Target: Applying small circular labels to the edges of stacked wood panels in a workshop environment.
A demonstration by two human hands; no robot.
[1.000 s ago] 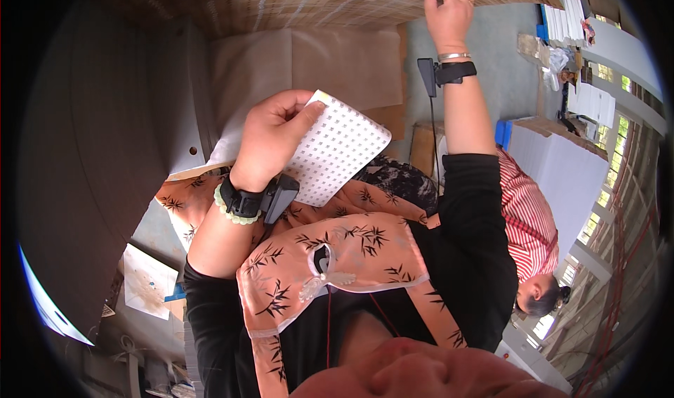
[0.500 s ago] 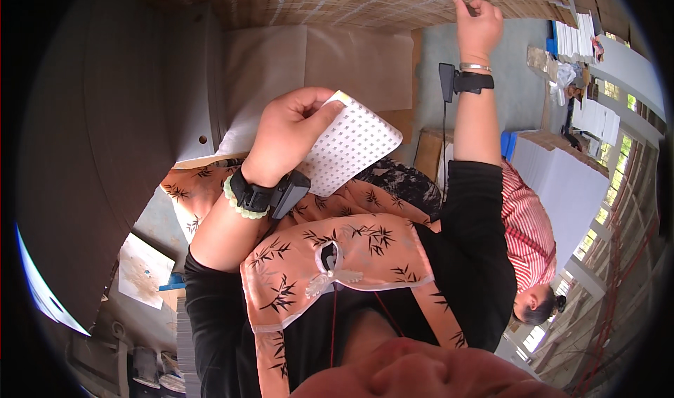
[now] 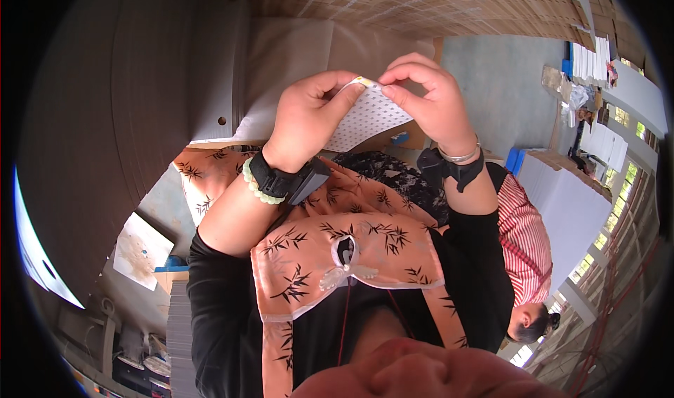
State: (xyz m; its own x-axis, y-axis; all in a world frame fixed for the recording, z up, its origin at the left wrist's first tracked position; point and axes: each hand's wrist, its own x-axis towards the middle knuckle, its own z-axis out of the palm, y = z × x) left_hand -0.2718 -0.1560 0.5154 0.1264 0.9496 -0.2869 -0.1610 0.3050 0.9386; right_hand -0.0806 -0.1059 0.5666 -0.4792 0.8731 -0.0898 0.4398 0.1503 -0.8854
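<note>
A white label sheet (image 3: pixel 372 120) with rows of small dark marks hangs in front of my chest, yellow showing at its top edge. My left hand (image 3: pixel 309 110) pinches that top edge between thumb and fingers. At the same edge, just to the right, the thumb and forefinger of my right hand (image 3: pixel 435 103) press together on the sheet's corner. Its other fingers are curled loosely above. Whether a single label is between those right fingertips is too small to tell.
Stacked brown cardboard (image 3: pixel 449 4) spans the far side. A dark grey panel (image 3: pixel 119 117) stands close on my left. At the right a person in a red-striped top (image 3: pixel 523 236) bends beside a tall white stack (image 3: pixel 569 201).
My right hand has come back from the cardboard stack at the far right to the sheet's top edge. My left hand has shifted slightly up and right with the sheet, which now bends.
</note>
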